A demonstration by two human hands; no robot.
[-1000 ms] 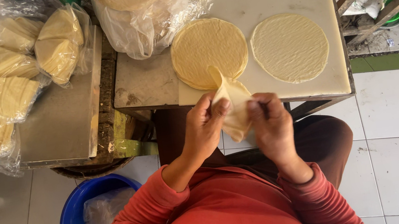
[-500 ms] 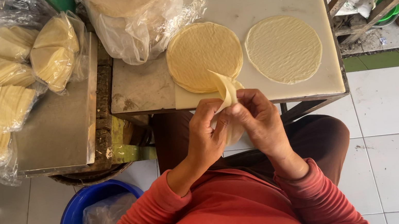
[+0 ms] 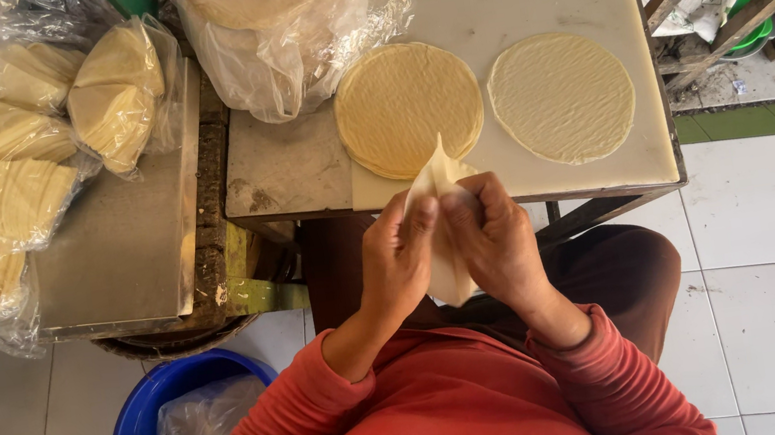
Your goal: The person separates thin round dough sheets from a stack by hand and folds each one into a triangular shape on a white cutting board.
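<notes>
A thin, pale folded wrapper is sitting at the centre of the frame, just below the table edge, its pointed tip rising above the fingers and its lower end hanging beneath them. The left hand is pinching its left side and the right hand is closing over its right side, both holding the sheet firmly between fingers and thumbs, the two hands touching each other. By the look of it the folding step is in hand, with the sheet being shaped into a triangle or cone; the next move would seem to call for a neat crease without tearing so thin a sheet.

Just above the hands, one stack of round wrappers is lying on the pale table, and one single round wrapper is lying beside it to the right, apart from it. At the top centre one clear bag of rounds is resting. In the upper left, roughly six bags of folded triangles are crowding a metal tray. One blue bucket is standing at the lower left
</notes>
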